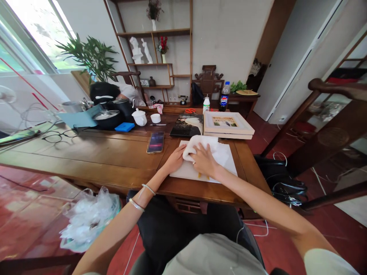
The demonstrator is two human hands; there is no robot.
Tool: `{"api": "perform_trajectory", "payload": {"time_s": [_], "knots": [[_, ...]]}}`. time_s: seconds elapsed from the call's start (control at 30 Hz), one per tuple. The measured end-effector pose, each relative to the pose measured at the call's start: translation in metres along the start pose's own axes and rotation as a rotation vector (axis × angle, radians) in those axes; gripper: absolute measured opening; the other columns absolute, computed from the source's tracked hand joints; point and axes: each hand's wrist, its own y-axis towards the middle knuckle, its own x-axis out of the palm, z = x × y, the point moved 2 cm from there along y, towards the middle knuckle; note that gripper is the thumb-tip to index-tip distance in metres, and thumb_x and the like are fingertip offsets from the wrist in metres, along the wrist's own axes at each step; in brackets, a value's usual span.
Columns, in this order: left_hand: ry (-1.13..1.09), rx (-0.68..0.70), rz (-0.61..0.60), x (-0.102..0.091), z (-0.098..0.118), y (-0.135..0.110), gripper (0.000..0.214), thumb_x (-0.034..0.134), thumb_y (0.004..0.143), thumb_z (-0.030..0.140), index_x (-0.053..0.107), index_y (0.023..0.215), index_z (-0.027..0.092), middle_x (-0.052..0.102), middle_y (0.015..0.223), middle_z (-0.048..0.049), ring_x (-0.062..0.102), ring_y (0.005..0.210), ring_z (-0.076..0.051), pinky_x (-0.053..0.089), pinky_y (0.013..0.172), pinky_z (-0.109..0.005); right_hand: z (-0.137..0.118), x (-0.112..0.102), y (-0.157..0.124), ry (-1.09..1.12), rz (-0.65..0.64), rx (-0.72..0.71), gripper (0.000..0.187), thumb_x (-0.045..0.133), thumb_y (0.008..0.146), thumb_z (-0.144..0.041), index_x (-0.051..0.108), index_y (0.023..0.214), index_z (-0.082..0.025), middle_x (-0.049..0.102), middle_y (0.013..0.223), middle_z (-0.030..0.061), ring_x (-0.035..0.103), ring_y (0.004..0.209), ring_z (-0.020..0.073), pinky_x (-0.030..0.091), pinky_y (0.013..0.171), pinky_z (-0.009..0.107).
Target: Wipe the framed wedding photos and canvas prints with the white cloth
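A folded white towel (212, 141) lies bunched on a flat white sheet or board (231, 158) at the table's front edge. My right hand (204, 160) grips the towel from above, its fingers bent over it and pressing down. A ring shows on one of its fingers. Just left of it, my left hand (175, 159) rests with fingers stretched out along the sheet's left side, their tips against the towel's edge. Small yellow marks (199, 175) show on the sheet below my right hand. The towel hides the sheet's middle.
Behind the sheet are a dark picture book (186, 126) and stacked white frames (229, 131). A phone (155, 142) lies to the left on the wooden table (120, 149). Farther back stand a white teapot (139, 117), a cup (155, 118), a cola bottle (224, 97) and black pots (107, 119).
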Motion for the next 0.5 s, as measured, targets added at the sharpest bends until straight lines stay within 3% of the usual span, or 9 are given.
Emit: {"api": "perform_trajectory", "payload": {"time_s": [0.23, 0.37, 0.5], "knots": [[-0.024, -0.039, 0.04, 0.001, -0.004, -0.001, 0.041, 0.036, 0.091, 0.022, 0.053, 0.127, 0.014, 0.048, 0.139, -0.0109, 0.041, 0.132, -0.023, 0.032, 0.111, -0.043, -0.047, -0.016, -0.067, 0.058, -0.051, -0.262, 0.036, 0.053, 0.079, -0.023, 0.066, 0.111, -0.016, 0.043, 0.14, 0.018, 0.026, 0.133, 0.0404, 0.017, 0.106, 0.061], [0.012, -0.062, 0.042, 0.004, -0.004, -0.002, 0.042, 0.034, 0.091, 0.021, 0.052, 0.128, 0.012, 0.047, 0.14, -0.0122, 0.039, 0.133, -0.023, 0.03, 0.112, -0.044, -0.023, -0.02, -0.077, 0.148, -0.069, -0.231, 0.038, 0.054, 0.077, -0.023, 0.065, 0.114, -0.017, 0.048, 0.137, 0.0155, 0.032, 0.133, 0.0325, 0.021, 0.109, 0.052], [0.028, -0.064, 0.034, 0.004, -0.002, -0.002, 0.042, 0.033, 0.091, 0.022, 0.051, 0.128, 0.012, 0.046, 0.141, -0.0128, 0.039, 0.133, -0.023, 0.03, 0.112, -0.043, 0.017, -0.016, -0.046, 0.171, -0.009, -0.115, 0.04, 0.05, 0.078, -0.018, 0.061, 0.117, -0.017, 0.054, 0.131, 0.0142, 0.039, 0.129, 0.0279, 0.026, 0.107, 0.045]]}}
